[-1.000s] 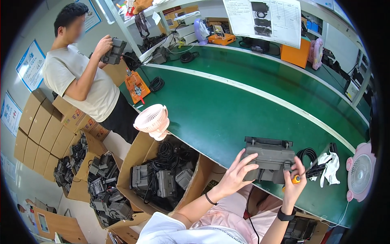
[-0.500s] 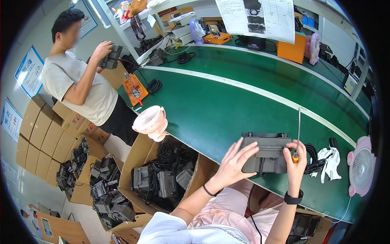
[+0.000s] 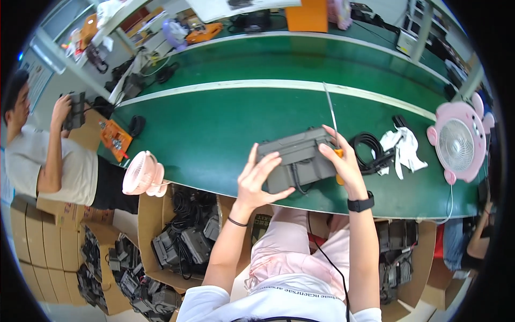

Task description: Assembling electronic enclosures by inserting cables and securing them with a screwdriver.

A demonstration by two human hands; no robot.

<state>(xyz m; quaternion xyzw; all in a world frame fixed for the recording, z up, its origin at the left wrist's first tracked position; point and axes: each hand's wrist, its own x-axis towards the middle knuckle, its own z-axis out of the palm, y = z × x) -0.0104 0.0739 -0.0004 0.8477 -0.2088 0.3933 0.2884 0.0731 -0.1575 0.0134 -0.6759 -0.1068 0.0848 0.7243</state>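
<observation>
A dark grey plastic box (image 3: 300, 161) with a ribbed, latch-like lid edge is tilted above the near edge of the green bench. My left hand (image 3: 258, 185) grips its left end, thumb below and fingers spread over the front. At the right end, my right hand (image 3: 346, 166) steadies the box while also holding a screwdriver (image 3: 339, 154). The orange handle lies in the palm and the long metal shaft points up and away. A short black cable hangs on the box's front. Just right of my right hand lies a coil of black cable (image 3: 367, 147).
A crumpled white cloth or glove (image 3: 402, 150) and a pink fan (image 3: 456, 139) are on the right. A small pink fan (image 3: 144, 174) stands at the bench's left edge. Cartons (image 3: 179, 273) of similar boxes sit below. A co-worker (image 3: 48, 161) at left holds another box.
My view has swung, shifting the bench leftward and upward. The box has gone from lying level to tilted, with its right end higher. Both hands still hold it, and the screwdriver stays in the right.
</observation>
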